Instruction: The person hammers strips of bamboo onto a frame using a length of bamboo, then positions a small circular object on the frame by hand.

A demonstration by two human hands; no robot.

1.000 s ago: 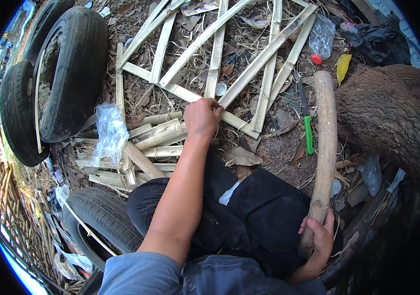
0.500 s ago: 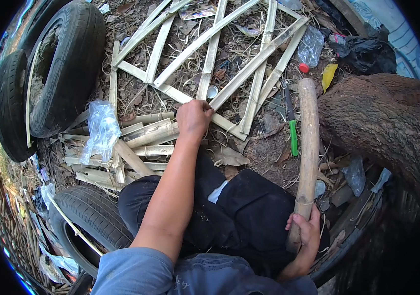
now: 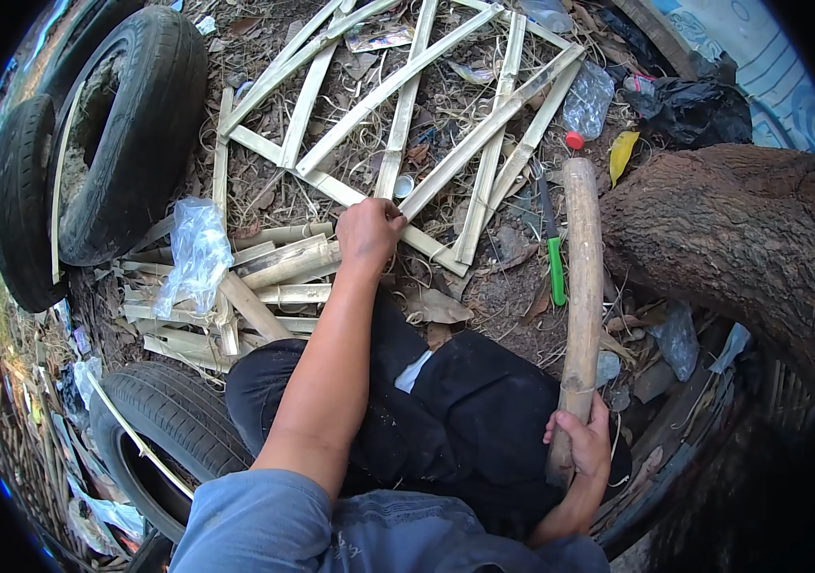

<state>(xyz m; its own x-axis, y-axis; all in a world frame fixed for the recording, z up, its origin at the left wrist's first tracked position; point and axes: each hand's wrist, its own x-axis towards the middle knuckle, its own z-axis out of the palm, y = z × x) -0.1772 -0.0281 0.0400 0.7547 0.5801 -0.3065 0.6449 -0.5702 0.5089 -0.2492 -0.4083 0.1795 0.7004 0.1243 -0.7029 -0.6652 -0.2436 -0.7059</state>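
Note:
A zigzag lattice of split bamboo strips [image 3: 402, 72] lies on the ground in front of me. My left hand [image 3: 367, 234] is closed at its near edge, where a diagonal strip meets the long bottom bamboo strip [image 3: 433, 250]. The fingertips are partly hidden behind the knuckles. My right hand [image 3: 584, 441] grips the lower end of a thick round wooden stick [image 3: 581, 286], which stands out away from me beside my knee. Just left of the stick lies a knife with a green handle [image 3: 556, 272], its blade pointing away.
Split bamboo pieces [image 3: 283, 263] are piled at left under a clear plastic bag [image 3: 195, 253]. Old tyres [image 3: 154, 124] stand farther left, with another tyre [image 3: 173, 411] nearer. A tree trunk [image 3: 713, 229], plastic bottle [image 3: 589, 95] and black plastic bag [image 3: 698, 110] are at right.
The whole view has shifted slightly. My left hand stays at the same strip junction, and my right hand keeps the same grip on the wooden stick.

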